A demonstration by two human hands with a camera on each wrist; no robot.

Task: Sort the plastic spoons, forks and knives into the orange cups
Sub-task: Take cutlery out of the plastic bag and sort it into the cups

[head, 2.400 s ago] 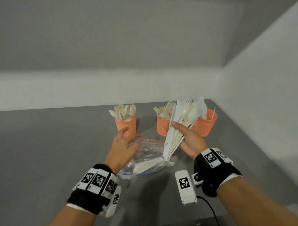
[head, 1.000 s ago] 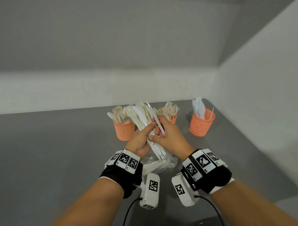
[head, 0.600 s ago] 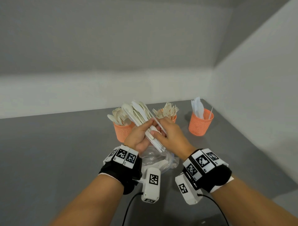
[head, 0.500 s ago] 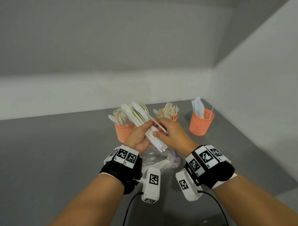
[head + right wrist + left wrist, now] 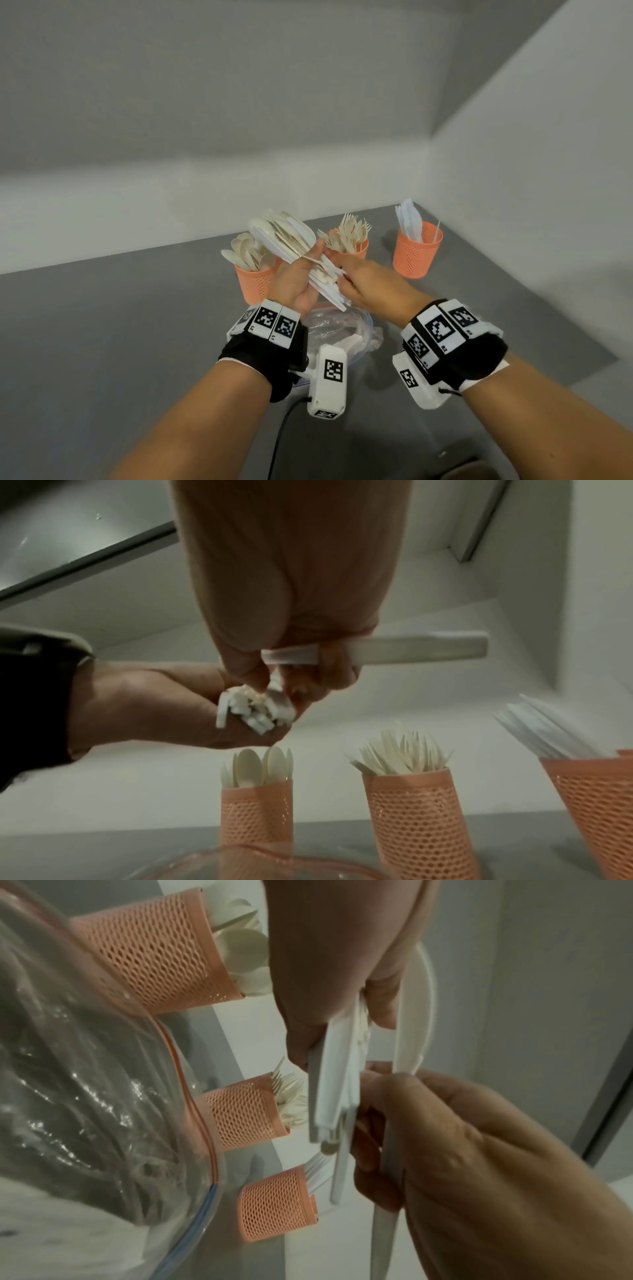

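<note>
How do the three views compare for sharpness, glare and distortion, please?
Head view: evenly lit and mostly sharp, with soft shadows beside the cups and wide-angle bending at the walls. Left wrist view: the bag up close is blurred with specular glare, and the right hand looks soft. Right wrist view: dim and grainy, the knives at the edge smeared, the cups leaning outward from lens distortion.

I seem to be at a bare test bench, not a home: a plain grey table (image 5: 102,325) set into a corner of blank white walls (image 5: 531,171). Coded marker bands (image 5: 270,322) wrap my wrists.
</note>
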